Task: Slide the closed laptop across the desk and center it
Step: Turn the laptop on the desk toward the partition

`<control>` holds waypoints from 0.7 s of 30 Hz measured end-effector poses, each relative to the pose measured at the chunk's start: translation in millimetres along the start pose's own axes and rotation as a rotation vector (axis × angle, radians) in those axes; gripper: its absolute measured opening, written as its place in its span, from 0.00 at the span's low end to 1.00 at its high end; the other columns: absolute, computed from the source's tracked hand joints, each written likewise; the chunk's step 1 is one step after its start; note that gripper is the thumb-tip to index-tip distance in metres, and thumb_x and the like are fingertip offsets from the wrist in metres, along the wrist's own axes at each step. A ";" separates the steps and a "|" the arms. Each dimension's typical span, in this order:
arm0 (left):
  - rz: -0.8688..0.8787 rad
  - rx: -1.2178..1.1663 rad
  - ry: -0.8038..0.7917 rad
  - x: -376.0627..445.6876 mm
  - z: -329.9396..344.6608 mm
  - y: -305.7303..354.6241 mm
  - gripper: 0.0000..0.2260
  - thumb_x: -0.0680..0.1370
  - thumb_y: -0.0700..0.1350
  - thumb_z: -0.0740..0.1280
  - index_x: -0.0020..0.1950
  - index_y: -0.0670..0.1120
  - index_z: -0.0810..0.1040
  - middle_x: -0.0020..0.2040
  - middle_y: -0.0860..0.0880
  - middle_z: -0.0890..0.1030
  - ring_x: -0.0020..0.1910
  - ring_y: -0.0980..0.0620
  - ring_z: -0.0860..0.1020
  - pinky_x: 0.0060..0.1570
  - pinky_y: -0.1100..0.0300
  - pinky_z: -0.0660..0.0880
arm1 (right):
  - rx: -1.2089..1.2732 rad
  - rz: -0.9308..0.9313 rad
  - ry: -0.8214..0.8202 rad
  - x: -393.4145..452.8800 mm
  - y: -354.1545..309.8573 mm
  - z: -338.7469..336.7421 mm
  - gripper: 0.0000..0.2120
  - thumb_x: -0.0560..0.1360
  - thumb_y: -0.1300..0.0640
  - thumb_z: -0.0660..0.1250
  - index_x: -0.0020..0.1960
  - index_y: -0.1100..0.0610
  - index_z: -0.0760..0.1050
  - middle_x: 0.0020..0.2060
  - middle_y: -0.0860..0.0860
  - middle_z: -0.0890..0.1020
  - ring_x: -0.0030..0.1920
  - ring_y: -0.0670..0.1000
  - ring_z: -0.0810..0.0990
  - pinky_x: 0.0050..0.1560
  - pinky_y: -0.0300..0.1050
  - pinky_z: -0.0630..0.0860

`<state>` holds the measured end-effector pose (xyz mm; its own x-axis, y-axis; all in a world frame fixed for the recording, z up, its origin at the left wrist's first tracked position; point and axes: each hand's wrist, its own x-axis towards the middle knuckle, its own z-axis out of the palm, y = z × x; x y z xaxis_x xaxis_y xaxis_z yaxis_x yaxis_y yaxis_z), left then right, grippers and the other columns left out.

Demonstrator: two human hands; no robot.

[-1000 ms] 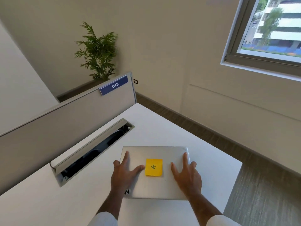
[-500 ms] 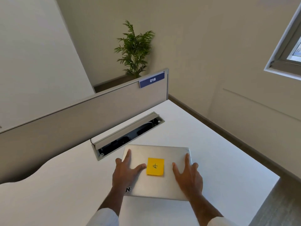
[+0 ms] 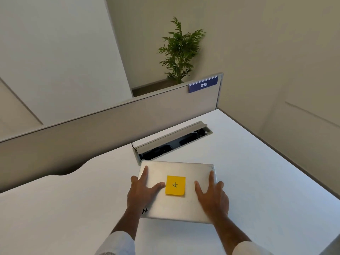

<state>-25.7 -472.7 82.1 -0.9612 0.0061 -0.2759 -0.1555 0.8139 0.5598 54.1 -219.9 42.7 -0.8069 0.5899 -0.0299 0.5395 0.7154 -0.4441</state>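
The closed laptop (image 3: 177,192) lies flat on the white bench (image 3: 257,181), its far edge just beside the open cable tray (image 3: 171,142). The left hand (image 3: 141,190) and right hand (image 3: 213,196) rest palm-down on the lid, one either side of the yellow sticky note (image 3: 175,185). All fingers (image 3: 145,173) are spread and flat, gripping nothing; this placement likely gives even downward pressure for a straight push. Compared with the earlier frames, the laptop sits closer to the left end of the tray, and more bench shows to its right. Hand placement is unchanged.
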 end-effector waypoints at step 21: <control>-0.038 0.212 0.059 -9.7 -27.8 -97.1 0.55 0.58 0.87 0.49 0.80 0.63 0.46 0.62 0.47 0.67 0.64 0.44 0.73 0.57 0.48 0.76 | -0.065 -0.090 -0.086 -54.6 -46.9 57.0 0.40 0.74 0.26 0.46 0.79 0.47 0.48 0.55 0.55 0.73 0.54 0.55 0.76 0.46 0.51 0.78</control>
<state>-7.6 -567.9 52.1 -0.9681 -0.0558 -0.2442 -0.1466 0.9167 0.3716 59.2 -306.9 14.1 -0.8689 0.4898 -0.0708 0.4761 0.7882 -0.3900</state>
